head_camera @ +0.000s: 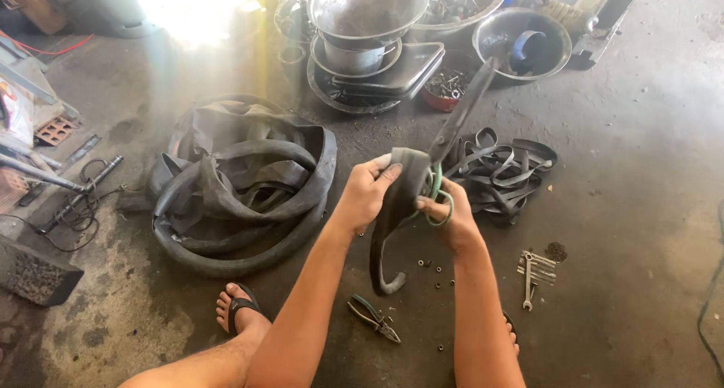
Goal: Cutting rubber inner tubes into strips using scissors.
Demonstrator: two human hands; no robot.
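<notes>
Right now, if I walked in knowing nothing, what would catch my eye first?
Mid-frame, the left hand grips a strip of black rubber inner tube while the right hand works green-handled scissors into it. To the left, on the stained concrete floor, lies a big heap of limp black inner tubes. Stacked dull metal bowls crowd the top edge, and cut black rubber strips lie to the right.

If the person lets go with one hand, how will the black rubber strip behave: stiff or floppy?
Probably floppy: the rubber strip droops from the left hand and curls at its lower end. It seems light, since fingers alone pinch it. It likely would not roll, being flat like the cut strips lying on the floor.
</notes>
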